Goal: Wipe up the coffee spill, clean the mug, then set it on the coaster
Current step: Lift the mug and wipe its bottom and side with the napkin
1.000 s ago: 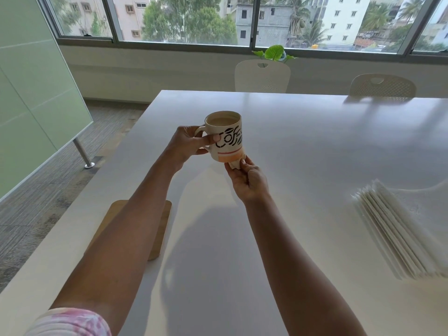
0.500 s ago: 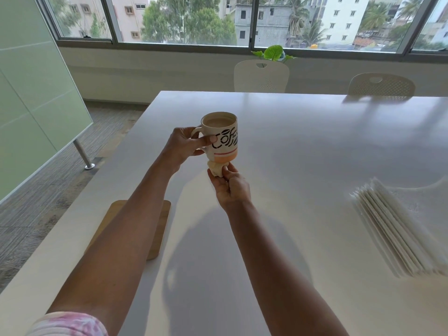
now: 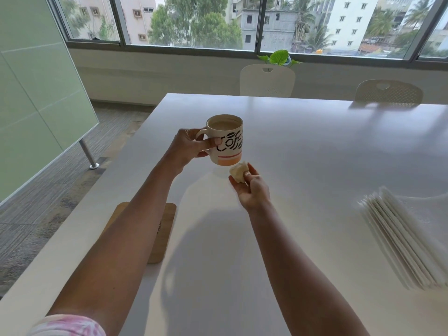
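A cream mug (image 3: 229, 144) with black lettering and an orange band holds light brown coffee and hangs upright above the white table (image 3: 315, 151). My left hand (image 3: 191, 146) grips it by the handle, thumb across its side. My right hand (image 3: 253, 190) sits just below and right of the mug's base, clear of it, pinching a crumpled, stained tissue wad (image 3: 238, 172). A wooden coaster (image 3: 163, 229) lies near the table's left edge, partly hidden under my left forearm. No spill shows on the tabletop.
A stack of white napkins (image 3: 402, 241) lies at the table's right. Two white chairs (image 3: 266, 80) (image 3: 388, 92) stand at the far edge below the window. A frosted glass partition (image 3: 36, 93) and its metal leg stand on the carpet to the left.
My right hand with the tissue wad has come away from under the mug's base and moved down and right. The mug stays held in about the same place.
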A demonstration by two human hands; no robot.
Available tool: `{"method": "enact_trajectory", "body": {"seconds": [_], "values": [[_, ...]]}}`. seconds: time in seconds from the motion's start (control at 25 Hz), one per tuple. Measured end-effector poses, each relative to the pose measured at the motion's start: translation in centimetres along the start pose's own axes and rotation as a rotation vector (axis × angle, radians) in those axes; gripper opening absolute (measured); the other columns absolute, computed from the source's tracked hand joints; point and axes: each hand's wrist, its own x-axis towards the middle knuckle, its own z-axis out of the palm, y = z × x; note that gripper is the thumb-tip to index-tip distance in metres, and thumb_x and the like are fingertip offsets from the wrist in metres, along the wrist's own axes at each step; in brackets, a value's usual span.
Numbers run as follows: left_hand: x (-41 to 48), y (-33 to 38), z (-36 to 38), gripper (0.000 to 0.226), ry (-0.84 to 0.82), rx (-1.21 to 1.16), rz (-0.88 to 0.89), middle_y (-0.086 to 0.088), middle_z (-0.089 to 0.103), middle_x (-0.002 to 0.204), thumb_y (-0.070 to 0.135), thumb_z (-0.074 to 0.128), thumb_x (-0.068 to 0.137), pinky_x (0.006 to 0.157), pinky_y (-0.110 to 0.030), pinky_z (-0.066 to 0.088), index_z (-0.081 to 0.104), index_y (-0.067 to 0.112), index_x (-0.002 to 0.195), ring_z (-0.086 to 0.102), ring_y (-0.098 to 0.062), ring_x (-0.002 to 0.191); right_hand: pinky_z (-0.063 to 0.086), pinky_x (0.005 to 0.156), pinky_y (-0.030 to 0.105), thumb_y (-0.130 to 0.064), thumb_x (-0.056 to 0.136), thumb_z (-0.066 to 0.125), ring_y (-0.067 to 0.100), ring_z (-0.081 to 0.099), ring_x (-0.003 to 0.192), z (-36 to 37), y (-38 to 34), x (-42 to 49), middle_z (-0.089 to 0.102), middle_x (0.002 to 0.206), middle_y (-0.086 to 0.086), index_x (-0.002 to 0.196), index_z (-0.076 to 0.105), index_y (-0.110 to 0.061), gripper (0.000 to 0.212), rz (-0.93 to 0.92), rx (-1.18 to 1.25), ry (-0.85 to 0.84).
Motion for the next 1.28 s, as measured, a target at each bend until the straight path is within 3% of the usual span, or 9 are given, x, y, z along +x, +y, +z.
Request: {"method": "enact_trajectory", "body": {"seconds": [0.2, 0.4, 0.56, 0.76, 0.92, 1.08, 1.28], "values": [[0.2, 0.3, 0.3, 0.048, -0.007, 0.009, 0.021, -0.003, 0.077, 0.088, 0.019, 0.081, 0.077, 0.066, -0.025, 0.059, 0.059, -0.018, 0.098, 0.075, -0.014, 0.085, 0.046, 0.103, 0.047, 0.005, 0.099, 0.034, 0.036, 0.054, 0.124, 1.9, -0.2, 0.2, 0.06, 0.116, 0.019, 0.131, 0.054, -0.005, 0.039, -0.105, 0.185, -0.044], [0.3, 0.3, 0.5, 0.046, -0.009, 0.012, 0.028, -0.002, 0.077, 0.091, 0.02, 0.08, 0.079, 0.069, -0.027, 0.061, 0.06, -0.016, 0.099, 0.075, -0.013, 0.087, 0.042, 0.108, 0.051, 0.006, 0.1, 0.033, 0.037, 0.052, 0.127, 3.6, 0.5, -0.1, 0.054, 0.135, 0.024, 0.136, 0.05, -0.002, 0.041, -0.124, 0.277, -0.07], [0.4, 0.1, 0.0, 0.042, 0.001, -0.007, 0.034, -0.004, 0.076, 0.09, 0.019, 0.08, 0.079, 0.066, -0.024, 0.059, 0.06, -0.015, 0.095, 0.074, -0.013, 0.086, 0.042, 0.108, 0.049, 0.01, 0.098, 0.027, 0.037, 0.052, 0.127, 4.0, 0.9, -0.2, 0.052, 0.136, 0.025, 0.138, 0.047, -0.001, 0.046, -0.119, 0.269, -0.111], [0.5, 0.0, -0.5, 0.023, -0.022, -0.005, 0.044, 0.005, 0.077, 0.082, 0.02, 0.081, 0.078, 0.069, -0.027, 0.061, 0.063, 0.007, 0.075, 0.074, -0.013, 0.087, 0.042, 0.108, 0.047, 0.012, 0.095, 0.024, 0.038, 0.051, 0.127, 4.4, 1.4, 0.1, 0.053, 0.135, 0.025, 0.132, 0.05, 0.001, 0.047, -0.096, 0.199, -0.166], [0.5, 0.2, -0.2, 0.019, -0.029, -0.015, 0.049, 0.004, 0.077, 0.081, 0.019, 0.082, 0.077, 0.067, -0.025, 0.059, 0.065, 0.012, 0.073, 0.075, -0.015, 0.086, 0.044, 0.105, 0.046, 0.014, 0.093, 0.029, 0.039, 0.051, 0.126, 4.8, 2.4, -0.2, 0.051, 0.136, 0.027, 0.119, 0.055, 0.001, 0.039, -0.022, 0.171, -0.201], [0.7, 0.5, -0.4, 0.027, -0.016, 0.004, 0.05, -0.004, 0.075, 0.084, 0.017, 0.082, 0.077, 0.068, -0.027, 0.059, 0.06, 0.019, 0.061, 0.075, -0.019, 0.086, 0.047, 0.1, 0.044, 0.014, 0.093, 0.036, 0.037, 0.056, 0.119, 4.2, 2.6, -0.3, 0.054, 0.135, 0.026, 0.122, 0.055, 0.004, 0.036, 0.052, 0.094, -0.284], [1.1, 0.0, -0.8, 0.024, -0.002, 0.018, 0.034, -0.004, 0.076, 0.09, 0.019, 0.08, 0.079, 0.065, -0.025, 0.059, 0.066, 0.001, 0.083, 0.075, -0.014, 0.087, 0.049, 0.097, 0.041, 0.01, 0.095, 0.033, 0.034, 0.059, 0.115, 2.9, 2.2, -0.1, 0.055, 0.133, 0.023, 0.124, 0.052, 0.004, 0.036, 0.116, 0.035, -0.379]]}}
